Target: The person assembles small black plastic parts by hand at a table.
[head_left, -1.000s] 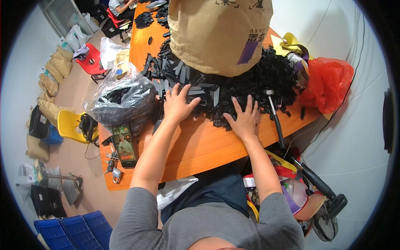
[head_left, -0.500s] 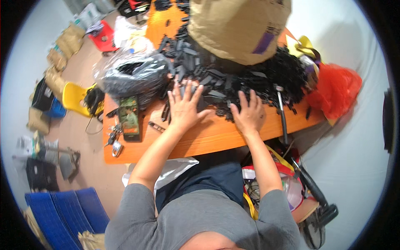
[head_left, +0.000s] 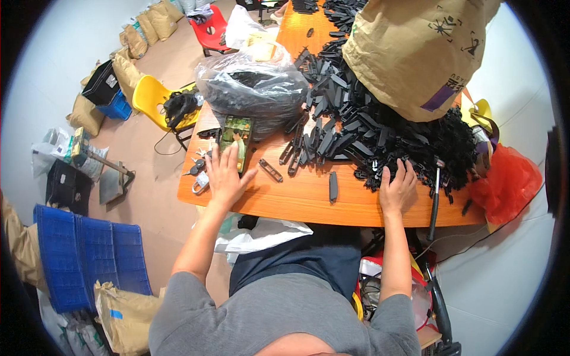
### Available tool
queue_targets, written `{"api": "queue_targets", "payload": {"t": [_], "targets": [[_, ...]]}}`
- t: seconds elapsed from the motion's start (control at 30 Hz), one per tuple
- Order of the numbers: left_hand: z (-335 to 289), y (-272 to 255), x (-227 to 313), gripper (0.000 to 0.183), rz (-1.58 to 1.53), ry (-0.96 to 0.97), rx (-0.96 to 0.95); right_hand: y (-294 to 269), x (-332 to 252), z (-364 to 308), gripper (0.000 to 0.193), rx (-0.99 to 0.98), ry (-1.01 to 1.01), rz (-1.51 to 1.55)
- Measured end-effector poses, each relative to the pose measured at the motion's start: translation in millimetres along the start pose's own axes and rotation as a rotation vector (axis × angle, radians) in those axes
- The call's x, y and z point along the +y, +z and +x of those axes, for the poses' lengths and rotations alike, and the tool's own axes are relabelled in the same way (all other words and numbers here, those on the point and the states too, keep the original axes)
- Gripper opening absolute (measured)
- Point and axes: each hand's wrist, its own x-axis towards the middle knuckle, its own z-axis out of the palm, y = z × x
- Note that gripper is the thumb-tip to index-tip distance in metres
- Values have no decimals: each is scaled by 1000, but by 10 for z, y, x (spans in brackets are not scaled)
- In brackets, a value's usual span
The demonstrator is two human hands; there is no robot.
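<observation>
My left hand is open, fingers spread, over the lower left part of a phone with a lit, coloured screen. Keys and a padlock lie just left of it. My right hand holds nothing; its slightly parted fingers rest against the near edge of a big heap of small black plastic parts. Between my hands, one flat black piece lies alone on the orange table. A narrow slotted piece sits nearer my left hand.
A brown paper sack stands over the heap. Left of it is a clear plastic bag of black parts. A black-handled metal tool lies right of my right hand, near a red plastic bag. A yellow chair stands at left.
My left hand has moved left off the parts to the phone. My right hand has shifted along the heap's near edge. The view has swung, so the table appears further right.
</observation>
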Motion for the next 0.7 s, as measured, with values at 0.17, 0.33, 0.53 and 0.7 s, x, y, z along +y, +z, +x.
{"api": "queue_targets", "payload": {"t": [0.17,0.33,0.53,0.7], "targets": [[744,166,33,90,0,-45,58,-34,-92,64,44,-37,96,-93],[712,47,680,66,-212,144,295,85,52,35,40,81,75,0],[222,140,1524,34,-404,686,-74,-7,18,31,16,243,-27,157],[261,146,1507,27,-279,788,-197,-215,-433,-115,17,-40,-189,235]]}}
